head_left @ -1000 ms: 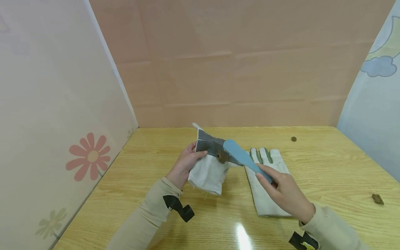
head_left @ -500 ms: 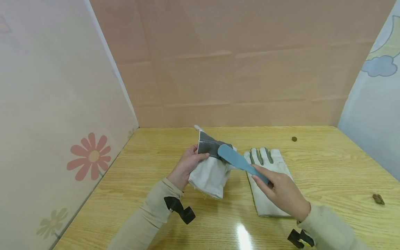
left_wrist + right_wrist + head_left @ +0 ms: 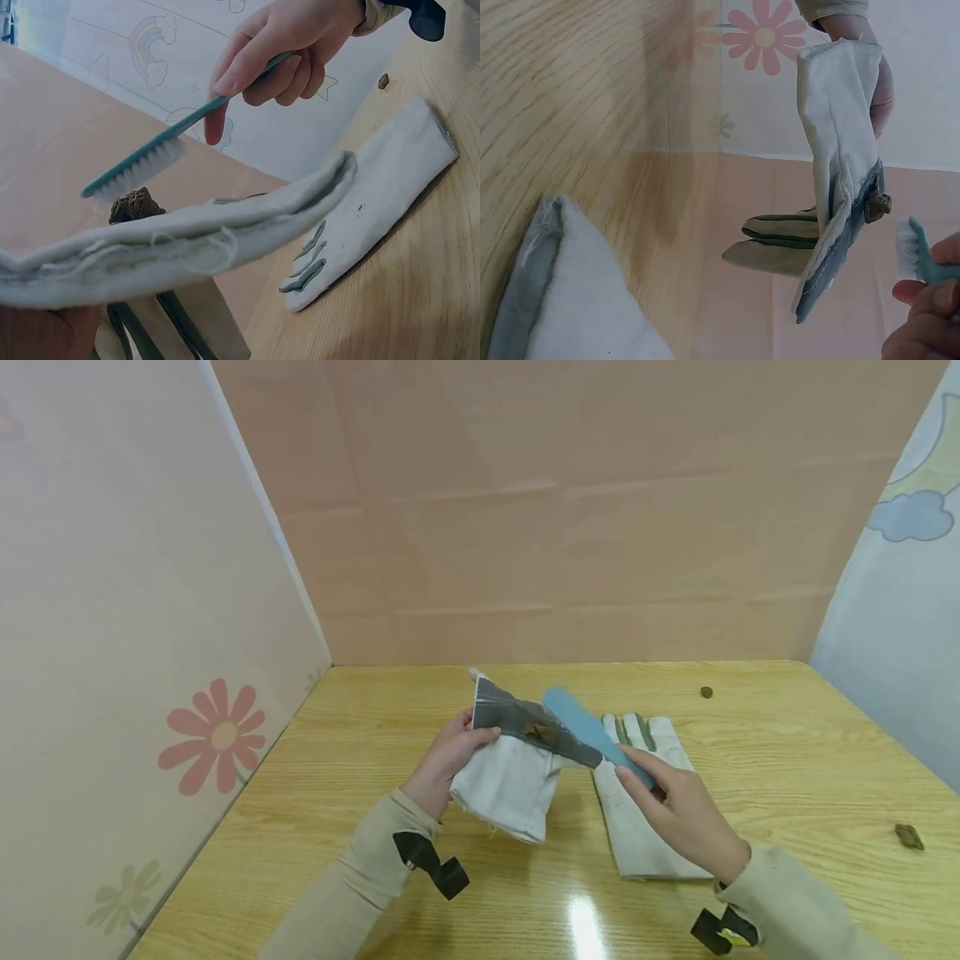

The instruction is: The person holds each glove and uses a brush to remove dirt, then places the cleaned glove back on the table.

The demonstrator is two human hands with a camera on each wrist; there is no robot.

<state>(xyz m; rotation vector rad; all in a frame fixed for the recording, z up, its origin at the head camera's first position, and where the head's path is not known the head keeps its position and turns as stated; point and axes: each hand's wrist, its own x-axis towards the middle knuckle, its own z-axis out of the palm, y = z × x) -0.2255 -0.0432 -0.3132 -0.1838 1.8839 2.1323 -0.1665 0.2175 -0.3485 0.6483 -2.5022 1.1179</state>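
My left hand (image 3: 446, 758) grips a white work glove (image 3: 504, 787) above the table, thumb on top of its dark grey patch (image 3: 498, 712). A rough brown clump (image 3: 136, 204) sits on that patch. With thumb and fingers, my right hand (image 3: 688, 820) holds a blue brush (image 3: 581, 720) by its handle. Its white bristles (image 3: 142, 171) face down, close over the clump in the left wrist view. The right wrist view shows the clump (image 3: 877, 208) sticking out from the patch, beside the brush head. Green-lined fingers of the held glove (image 3: 780, 244) hang below.
A second white glove (image 3: 648, 839) with green between its fingers lies on the wooden table (image 3: 315, 835), under my right hand. Small brown lumps lie at the back right (image 3: 707, 692) and at the right (image 3: 909, 837). Papered walls (image 3: 562, 527) bound the table.
The brush swept left and down over the patch, then moved back up and right, so the brown clump shows again. The held glove has tilted slightly, its right end lower.
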